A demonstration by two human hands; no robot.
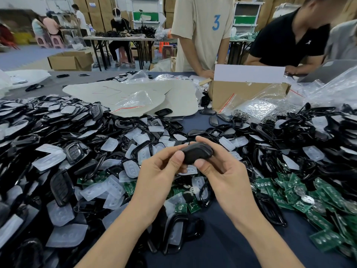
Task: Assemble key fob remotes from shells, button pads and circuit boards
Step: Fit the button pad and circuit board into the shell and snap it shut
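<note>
A single wide-angle camera is worn on the worker's head at the near edge of the bench (216,246), facing forward and pitched downward. Both forearms enter from the bottom edge, and the left hand (160,171) and right hand (218,171) meet on a key fob (197,152) close under the lens near frame centre. The bench fills the lower two thirds at close range, while the upper third looks across it to a cardboard box (241,93), a person in a beige shirt (202,31), a person in a black shirt (287,41) and a distant work table (116,38).
</note>
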